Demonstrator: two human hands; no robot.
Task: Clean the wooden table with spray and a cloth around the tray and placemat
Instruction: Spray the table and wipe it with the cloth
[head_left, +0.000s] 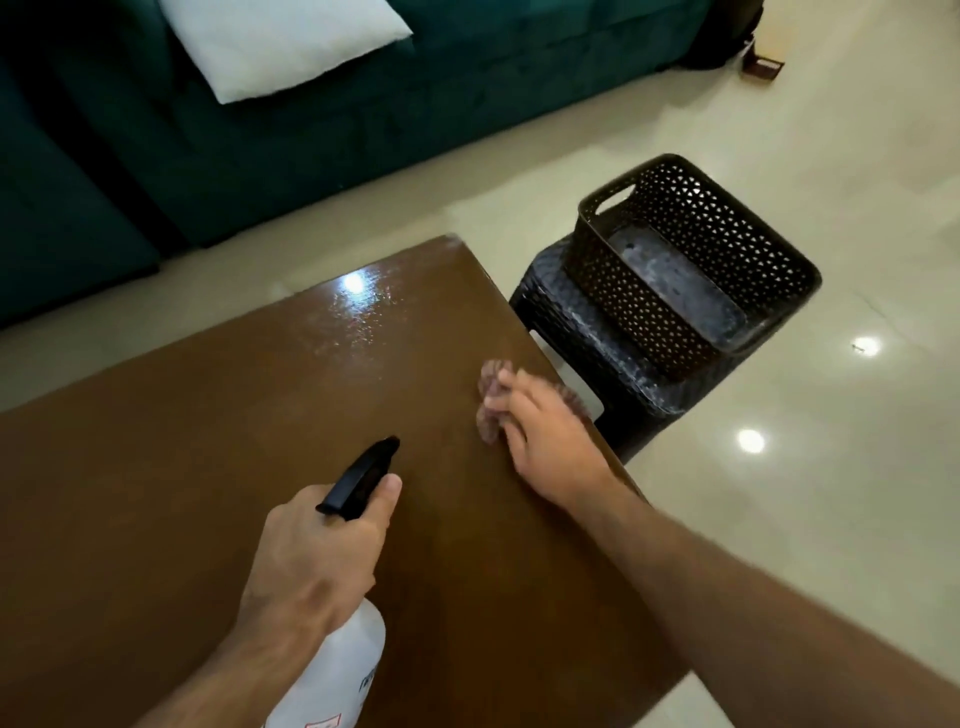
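Wooden table (208, 441) fills the foreground, glossy wet patch at its far corner. Your left hand (317, 551) grips the spray bottle (332, 670) at its neck, thumb beside the black nozzle; bottle base cut off. Your right hand (545, 441) presses the blurred cloth (491, 410) near the right edge, fingers curled over it. Dark basket (691, 280) sits on a stool (582, 332); contents unclear.

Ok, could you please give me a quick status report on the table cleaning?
Left hand grips white spray bottle. Right hand holds pinkish cloth on brown wooden table. Wet patch at far corner. No obstruction visible.
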